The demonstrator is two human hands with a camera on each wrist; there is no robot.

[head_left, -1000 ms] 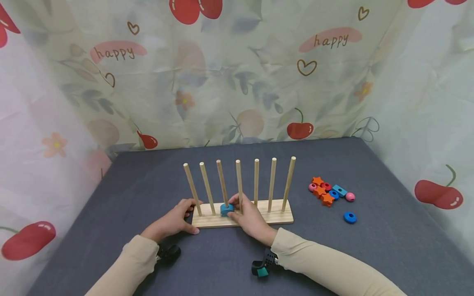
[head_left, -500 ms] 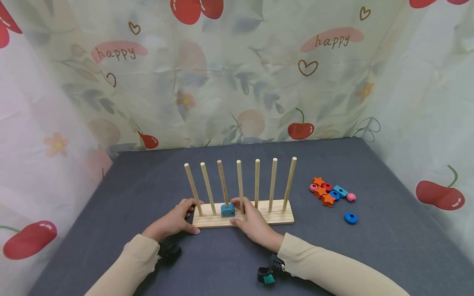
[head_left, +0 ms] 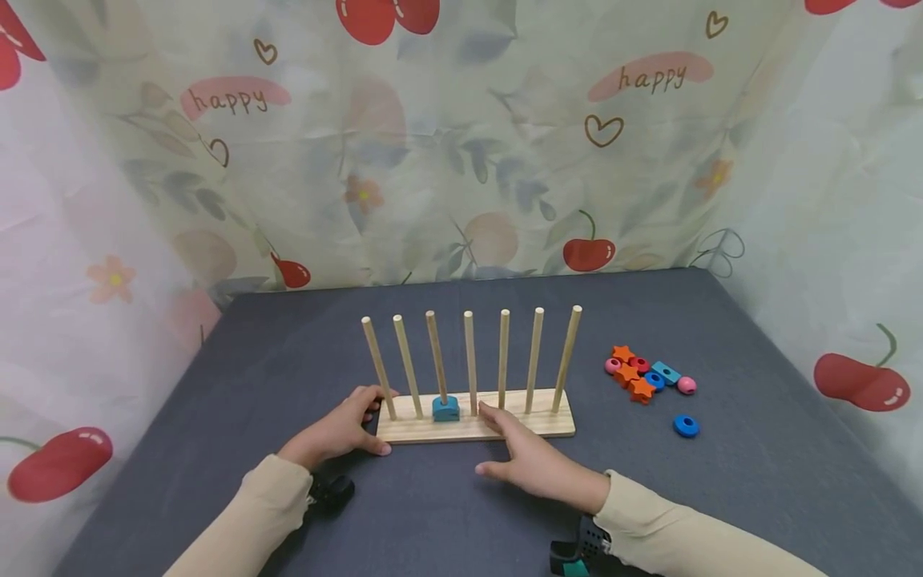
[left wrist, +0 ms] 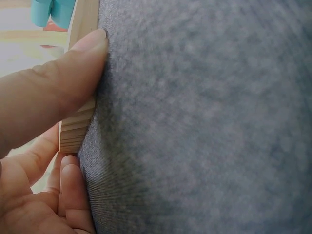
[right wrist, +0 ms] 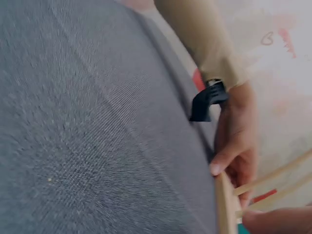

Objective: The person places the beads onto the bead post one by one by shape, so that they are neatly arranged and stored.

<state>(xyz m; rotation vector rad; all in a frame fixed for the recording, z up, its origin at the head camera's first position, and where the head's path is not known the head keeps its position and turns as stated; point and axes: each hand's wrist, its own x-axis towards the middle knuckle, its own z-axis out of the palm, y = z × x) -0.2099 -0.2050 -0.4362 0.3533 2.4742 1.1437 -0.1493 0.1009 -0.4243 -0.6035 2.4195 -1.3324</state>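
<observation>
On the dark desk (head_left: 433, 513), with twelve o'clock pointing away from the person, a wooden board (head_left: 433, 433) carries a row of seven upright pegs (head_left: 504, 353). At its nine o'clock end, the left hand (head_left: 344, 426) grips the board, thumb along the near edge and fingers round the end. The right hand (head_left: 539, 465) is at the board's four o'clock, its fingers released and extended, thumb spread apart toward the near side. Its fingertips lie over the board near the fourth peg; whether they touch the wood I cannot tell. The blue block (head_left: 445, 410) sits low on the third peg from the nine o'clock end, threaded round it. Between two and three o'clock of the board, orange stars (head_left: 641, 391), pink beads (head_left: 687, 385), a red bead (head_left: 639, 365), a blue ring (head_left: 654, 381) and a light-blue piece (head_left: 666, 373) lie clustered. A second blue ring (head_left: 687, 426) lies apart, at three o'clock.
</observation>
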